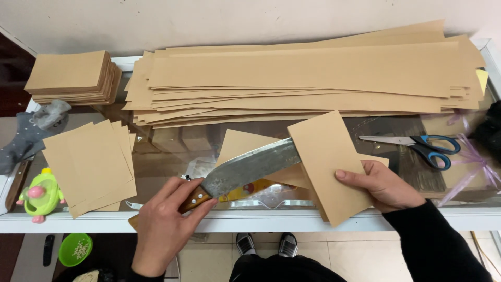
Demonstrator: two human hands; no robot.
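Left hand [164,224] wraps knife [245,169] handle; blade slid into fold of sheet [326,162]. Right hand [383,185] pinches sheet at near edge, thumb on top, sheet hanging over desk [292,219] front. We judge: keep blade flat in crease, grip firm, fingers clear of edge. Beyond: cut sheets [88,164] left, long strips [308,78] behind, scissors [417,146] right.
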